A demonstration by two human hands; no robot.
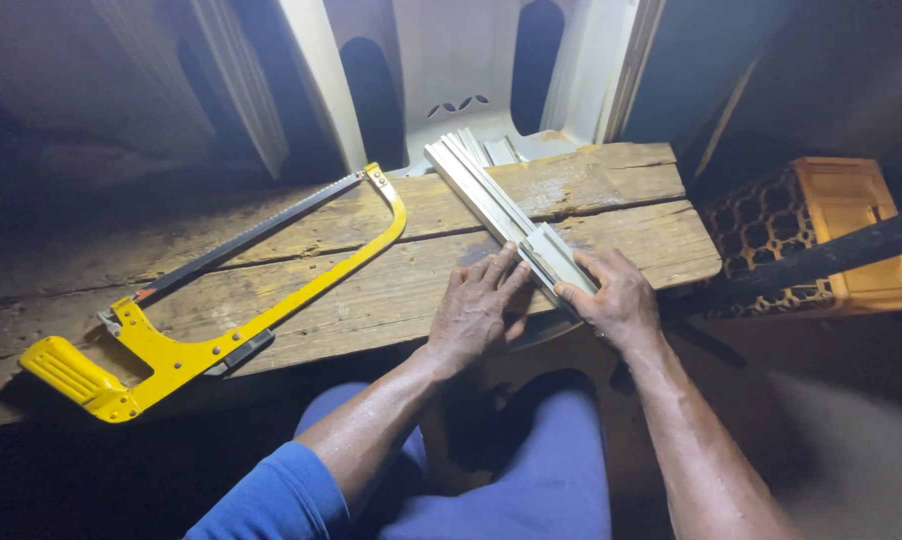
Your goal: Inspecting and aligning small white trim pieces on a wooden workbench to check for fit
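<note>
Across the bottom of the view, a rough wooden plank (pixel 371 290) made of 2 boards spans from the left edge to a rounded right end, resting above the person's blue-clad knees. Beyond its far edge stands a white plastic chair (pixel 451 80), and off its right end sits an orange crate (pixel 851 230). On the plank's left half lies a yellow hacksaw (pixel 221 300), handle toward the near left corner, blade running diagonally up to the far middle. A bundle of pale metal channel strips (pixel 501 205) lies on the right half, its long axis diagonal from the far edge down to the near edge. The left hand (pixel 476 310) presses flat on its near end, fingers extended. The right hand (pixel 616 295) grips the same end, fingers curled around the strips.
</note>
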